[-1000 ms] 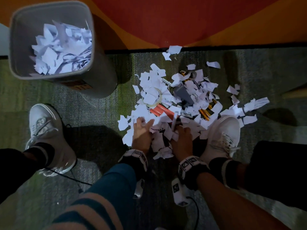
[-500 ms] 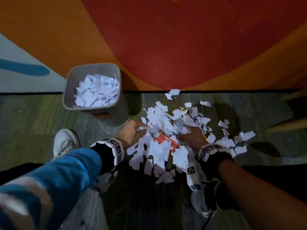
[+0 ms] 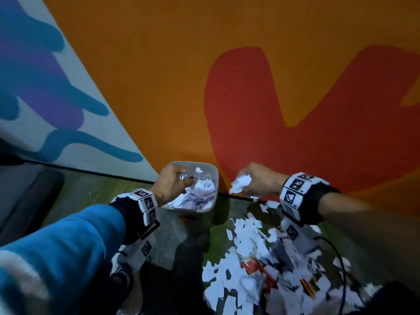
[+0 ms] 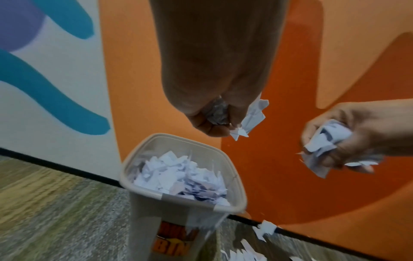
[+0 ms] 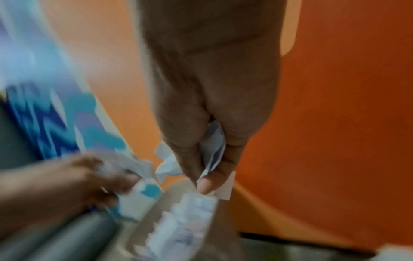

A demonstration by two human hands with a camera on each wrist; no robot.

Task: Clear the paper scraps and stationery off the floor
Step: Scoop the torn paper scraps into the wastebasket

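Note:
My left hand (image 3: 179, 181) grips a wad of white paper scraps (image 4: 250, 118) directly above the grey waste bin (image 3: 214, 178), which is half full of torn paper. My right hand (image 3: 252, 181) holds another crumpled bunch of scraps (image 3: 241, 184) in the air just right of the bin, near the wall. In the left wrist view both fists show over the bin (image 4: 134, 169), each with paper poking out between curled fingers. A heap of white scraps (image 3: 245, 264) mixed with stationery lies on the carpet at lower right, with a red item (image 3: 254, 267), pencils (image 3: 309, 286) and a tape ring (image 3: 250, 248).
An orange and red painted wall (image 3: 227, 87) rises right behind the bin, with a black skirting strip at the floor. A cable (image 3: 336, 253) trails from my right wrist over the heap. My white shoe (image 3: 120, 264) stands left of the pile. A few stray scraps (image 4: 266, 227) lie by the skirting.
Both hands have lifted off the floor pile with handfuls of scraps and moved up and left to the bin. The head view has tilted up toward the wall.

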